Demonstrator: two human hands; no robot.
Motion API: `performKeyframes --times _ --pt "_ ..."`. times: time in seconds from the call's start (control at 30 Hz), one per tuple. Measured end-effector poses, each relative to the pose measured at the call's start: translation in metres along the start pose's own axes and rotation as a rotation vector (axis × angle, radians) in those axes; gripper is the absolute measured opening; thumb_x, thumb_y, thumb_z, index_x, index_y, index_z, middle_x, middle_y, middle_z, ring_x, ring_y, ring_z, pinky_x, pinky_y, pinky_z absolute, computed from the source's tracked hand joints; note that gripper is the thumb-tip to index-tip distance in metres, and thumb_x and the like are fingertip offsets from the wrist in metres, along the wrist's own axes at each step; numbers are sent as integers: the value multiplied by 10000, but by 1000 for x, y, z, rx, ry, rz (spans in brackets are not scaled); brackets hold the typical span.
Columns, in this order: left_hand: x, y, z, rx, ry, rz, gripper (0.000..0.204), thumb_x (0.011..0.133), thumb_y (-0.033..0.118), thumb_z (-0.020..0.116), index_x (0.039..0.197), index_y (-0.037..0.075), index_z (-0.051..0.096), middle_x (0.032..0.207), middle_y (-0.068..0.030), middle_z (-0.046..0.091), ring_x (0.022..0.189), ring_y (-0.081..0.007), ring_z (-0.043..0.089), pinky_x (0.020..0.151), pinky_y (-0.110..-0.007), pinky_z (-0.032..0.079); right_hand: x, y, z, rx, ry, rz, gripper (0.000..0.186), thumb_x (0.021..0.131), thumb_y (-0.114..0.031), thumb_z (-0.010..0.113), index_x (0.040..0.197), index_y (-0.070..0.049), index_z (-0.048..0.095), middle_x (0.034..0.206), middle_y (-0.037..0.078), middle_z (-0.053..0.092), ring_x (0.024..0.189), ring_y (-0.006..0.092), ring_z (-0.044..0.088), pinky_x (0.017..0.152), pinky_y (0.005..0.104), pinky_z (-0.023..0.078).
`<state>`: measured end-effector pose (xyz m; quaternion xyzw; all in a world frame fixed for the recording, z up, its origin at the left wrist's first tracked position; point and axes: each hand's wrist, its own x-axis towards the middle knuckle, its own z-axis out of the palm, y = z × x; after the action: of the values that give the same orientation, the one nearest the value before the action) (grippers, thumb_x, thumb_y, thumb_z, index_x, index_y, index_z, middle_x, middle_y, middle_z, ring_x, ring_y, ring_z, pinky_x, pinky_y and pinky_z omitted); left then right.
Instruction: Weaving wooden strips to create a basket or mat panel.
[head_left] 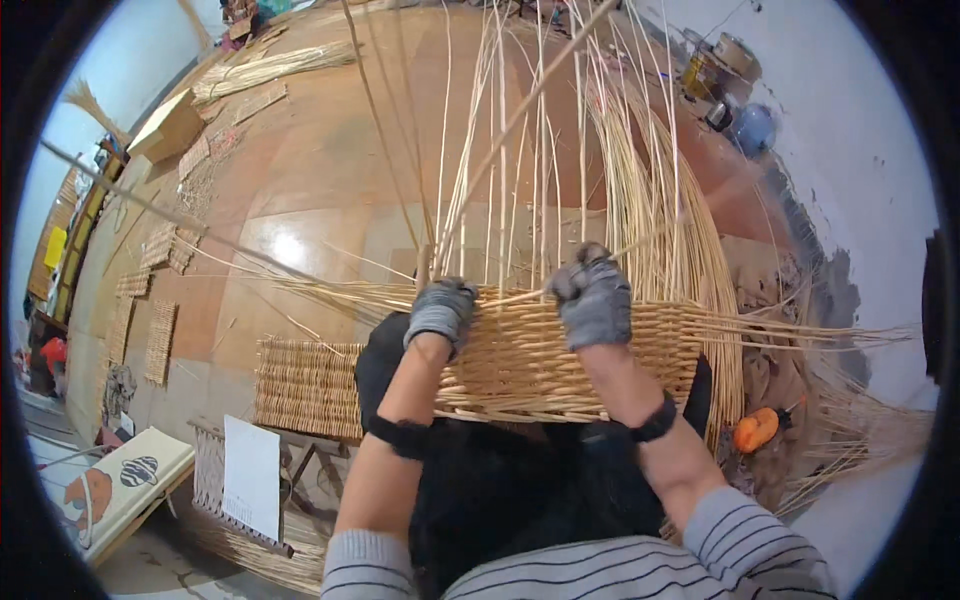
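Looks like mid-weave on this wicker panel (520, 352), dark-clothed lap (535, 480) under it, left hand (442, 313) curled at its top edge (can't tell what's gripped), right hand (596, 302) closed on a rod (522, 297) farther right, so next pass probably needs snug tension.

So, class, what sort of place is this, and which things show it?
Probably a wicker-weaving workshop: there's a partly woven wicker panel with long rods rising from it, a smaller woven panel at left, and a bundle of pale canes farther back.
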<state>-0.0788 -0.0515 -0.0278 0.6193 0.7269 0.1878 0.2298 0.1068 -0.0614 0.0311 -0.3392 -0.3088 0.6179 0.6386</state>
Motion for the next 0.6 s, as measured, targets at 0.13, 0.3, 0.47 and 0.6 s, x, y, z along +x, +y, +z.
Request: performKeyframes --times 0.13,0.3,0.47,0.6 --pt "-8 13 -5 145 -89 -58 261 751 276 527 873 51 582 814 -147 591 777 -255 569 676 -327 443 4 21 -47 317 -6 275 138 809 -195 486 717 -97 456 501 -10 374 440 147 370 503 293 387" --pt "-16 61 -16 57 24 142 420 697 299 602 996 15 524 968 -177 548 909 -294 522 777 -334 414 -1 -13 -62 100 73 278 38 780 -76 491 746 -77 475 643 58 522 679 246 566 650 411 487" --pt "-11 54 -4 -15 -403 84 437 641 366 643 932 49 571 885 -174 577 852 -261 554 755 -323 417 52 -34 -54 -302 -326 320 246 737 -58 483 971 -6 427 841 126 523 843 282 531 743 377 446" --pt "-8 81 12 -87 -160 -164 412 642 411 617 826 42 606 766 -177 592 732 -266 579 702 -338 432 128 8 -18 -902 -169 -213 422 739 -83 472 1128 5 333 876 117 504 826 229 509 722 322 438"
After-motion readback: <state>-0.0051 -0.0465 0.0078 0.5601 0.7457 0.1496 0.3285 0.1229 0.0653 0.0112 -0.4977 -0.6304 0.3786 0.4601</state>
